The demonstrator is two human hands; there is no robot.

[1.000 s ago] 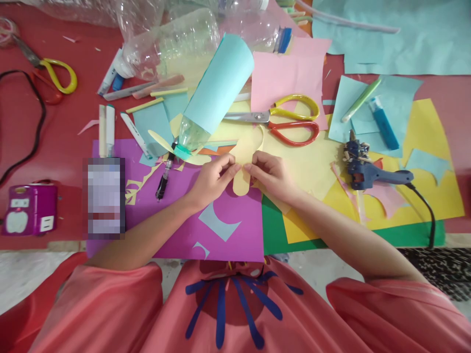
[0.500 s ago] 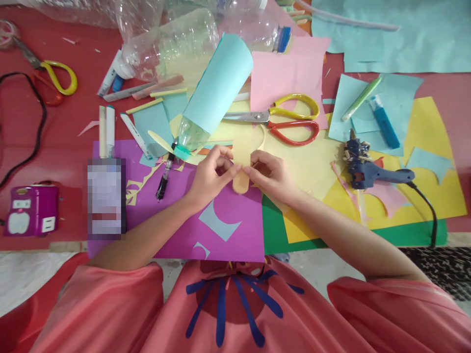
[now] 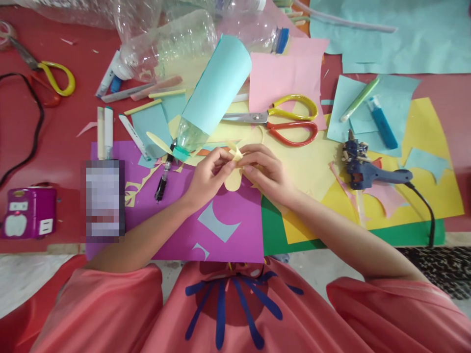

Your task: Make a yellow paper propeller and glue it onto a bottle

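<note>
A pale yellow paper strip (image 3: 232,182) with a rounded lower end is held between both hands over the purple sheet (image 3: 172,235). My left hand (image 3: 210,175) pinches it from the left, thumb and forefinger closed on it. From the right, my right hand (image 3: 265,171) grips the same strip, its fingers bent across the upper part. That upper part looks twisted or folded between the fingertips. Just beyond the hands lies a bottle wrapped in light blue paper (image 3: 219,83), its green cap (image 3: 181,153) toward me. Large scissors (image 3: 272,117) with yellow and red handles rest behind my right hand.
A glue gun (image 3: 371,171) with a black cord lies at the right. Clear plastic bottles (image 3: 169,44) fill the back. A black pen (image 3: 164,176), several markers and a phone (image 3: 105,198) lie at the left, with a purple box (image 3: 29,212) farther out. Paper scraps are scattered around.
The strip stood flat and straight between my hands; now its upper part is folded or twisted. My right fingers have moved left over it.
</note>
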